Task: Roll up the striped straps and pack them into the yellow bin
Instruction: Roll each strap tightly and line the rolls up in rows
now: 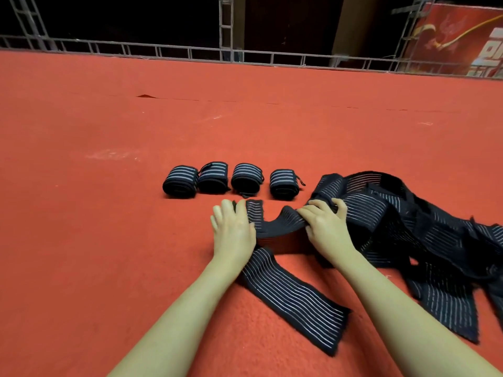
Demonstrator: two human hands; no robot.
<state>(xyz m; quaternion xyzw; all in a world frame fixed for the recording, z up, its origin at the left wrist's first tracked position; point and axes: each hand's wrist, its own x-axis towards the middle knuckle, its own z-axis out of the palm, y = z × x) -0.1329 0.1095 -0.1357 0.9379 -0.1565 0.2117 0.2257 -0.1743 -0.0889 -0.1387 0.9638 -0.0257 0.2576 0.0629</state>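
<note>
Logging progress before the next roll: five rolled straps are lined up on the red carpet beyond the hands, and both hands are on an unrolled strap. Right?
Not quite: the head view shows four rolled straps in the row, not five. They sit on the red carpet beyond the hands, and the left hand and right hand are both on the unrolled strap.

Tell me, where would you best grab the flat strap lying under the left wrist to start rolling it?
Probably at the strap's free square end nearest the camera, pinched from above across its width: it lies flat and uncovered on the carpet, while the far end runs under the left hand.
</note>
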